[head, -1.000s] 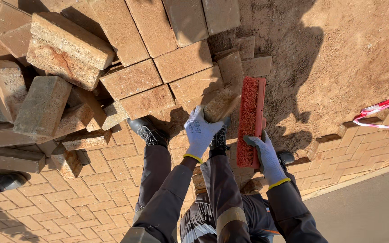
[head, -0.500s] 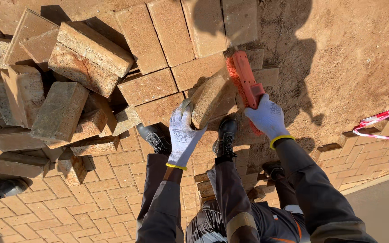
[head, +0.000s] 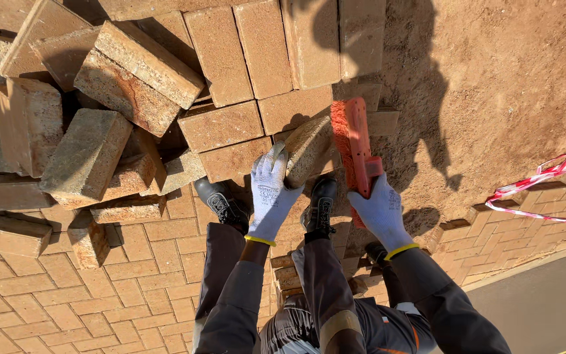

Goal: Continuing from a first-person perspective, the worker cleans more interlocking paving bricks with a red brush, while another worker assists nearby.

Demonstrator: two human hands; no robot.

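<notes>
Left hand (head: 271, 190): I am gripping the near end of the paving brick (head: 309, 149), white-gloved fingers wrapped round it, tilting it up off the laid bricks (head: 230, 124).
Right hand (head: 381, 208): I am clamping the handle of the orange brush (head: 352, 141), its bristled edge touching the brick's right side.
Brick's place: it is sitting at the edge of the paved area, just beside the bare sand bed (head: 492, 85).
Doing it well: I judge that bracing the brick firmly and brushing away from my boots (head: 322, 204) is keeping grit off the laid face.
Markings: red-and-white barrier tape (head: 538, 190) is lying on the sand at right; I am seeing no packages or signs.
Brick heap (head: 93, 131): loose bricks are piling up at left.
</notes>
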